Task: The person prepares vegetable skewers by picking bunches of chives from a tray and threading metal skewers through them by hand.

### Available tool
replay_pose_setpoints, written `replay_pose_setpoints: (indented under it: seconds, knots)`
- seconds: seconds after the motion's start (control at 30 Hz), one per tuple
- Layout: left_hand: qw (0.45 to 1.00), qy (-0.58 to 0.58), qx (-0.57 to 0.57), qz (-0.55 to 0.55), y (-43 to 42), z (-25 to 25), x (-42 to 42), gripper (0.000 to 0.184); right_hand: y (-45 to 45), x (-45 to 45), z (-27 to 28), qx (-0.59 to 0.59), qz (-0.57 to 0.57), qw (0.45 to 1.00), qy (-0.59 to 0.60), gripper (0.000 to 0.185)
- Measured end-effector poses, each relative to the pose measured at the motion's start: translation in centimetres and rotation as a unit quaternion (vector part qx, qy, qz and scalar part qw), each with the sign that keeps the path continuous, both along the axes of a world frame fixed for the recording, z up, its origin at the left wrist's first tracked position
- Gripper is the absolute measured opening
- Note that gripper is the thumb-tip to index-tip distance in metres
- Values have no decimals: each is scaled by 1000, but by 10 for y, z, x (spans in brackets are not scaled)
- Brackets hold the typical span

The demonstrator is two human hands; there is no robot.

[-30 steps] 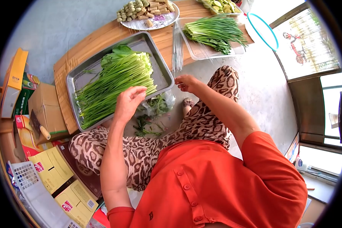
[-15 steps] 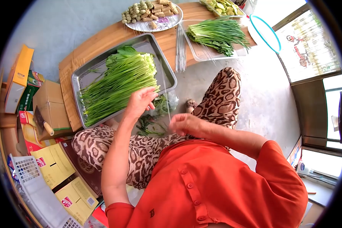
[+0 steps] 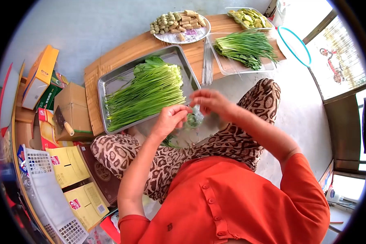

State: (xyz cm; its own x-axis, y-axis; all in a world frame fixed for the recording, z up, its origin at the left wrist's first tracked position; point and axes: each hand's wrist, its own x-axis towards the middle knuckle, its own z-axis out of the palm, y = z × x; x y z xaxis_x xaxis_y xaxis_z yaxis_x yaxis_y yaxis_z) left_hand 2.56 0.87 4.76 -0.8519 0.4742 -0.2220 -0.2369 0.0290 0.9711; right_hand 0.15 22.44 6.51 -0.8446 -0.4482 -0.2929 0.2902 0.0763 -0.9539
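My left hand (image 3: pixel 173 119) is closed in a pinch near the lower right edge of the metal tray (image 3: pixel 103 110); what it holds is too small to make out. My right hand (image 3: pixel 209 101) is close beside it, fingers bent together and slightly blurred, any held item hidden. Long green stalks (image 3: pixel 146 93) lie side by side in the tray, with broader leaves at the top. Thin metal skewers (image 3: pixel 207 63) lie on the wooden table (image 3: pixel 122 53) right of the tray. Below the hands, a clear plastic bag (image 3: pixel 197 116) and loose greens are on the floor.
A clear tray of chives (image 3: pixel 246 46), a plate (image 3: pixel 199 35) of rolled pieces and a container of green slices (image 3: pixel 250 18) stand farther back. At left are a cardboard box (image 3: pixel 72 105), a cleaver (image 3: pixel 64 122) and a white basket (image 3: pixel 53 191).
The view has shifted, so the table appears farther right. My right hand first drew back towards my body, then moved up and forward beside my left hand, whose fingers have come together.
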Motion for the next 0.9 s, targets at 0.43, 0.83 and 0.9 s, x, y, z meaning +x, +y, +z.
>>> replay_pose_setpoints:
  seconds: [0.43, 0.83, 0.9]
  knots:
    - [962, 147, -181, 142, -32, -9, -54, 18, -3, -117, -3, -137, 9, 990, 7, 32]
    - [774, 425, -445, 146, -38, -33, -168, 31, 9, -124, -19, -183, -4, 982, -55, 27]
    - [771, 436, -447, 128, -33, -35, -171, 31, 15, -122, -14, -189, -7, 981, -45, 27]
